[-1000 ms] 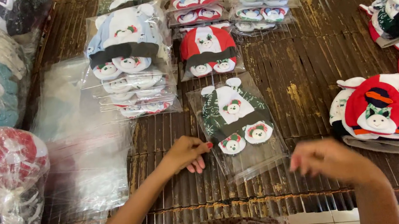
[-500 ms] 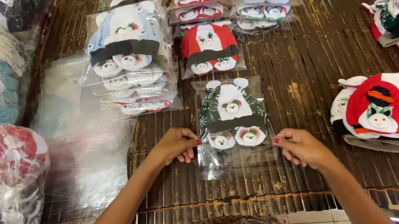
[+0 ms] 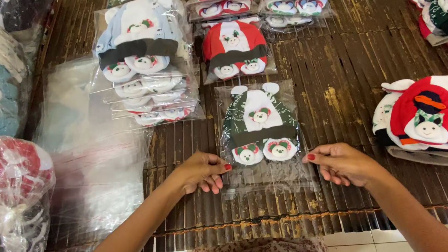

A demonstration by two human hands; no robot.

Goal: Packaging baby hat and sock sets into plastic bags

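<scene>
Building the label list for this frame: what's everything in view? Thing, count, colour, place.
green hat set bag: one, clear bag, green and white, centre, pinched at both edges
red hat set bag: one, red, above it
stacked bags: several, pale blue on top, upper left
empty clear bags: a pile, left
loose hats: several, mostly red, right
bamboo mat: one, dark brown, underneath
left hand: on bag's left edge
right hand: on bag's right edge

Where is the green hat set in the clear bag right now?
The green hat set lies mid-frame on the bamboo mat, its bag pinched between the left hand and right hand, just below the red bagged set.
</scene>
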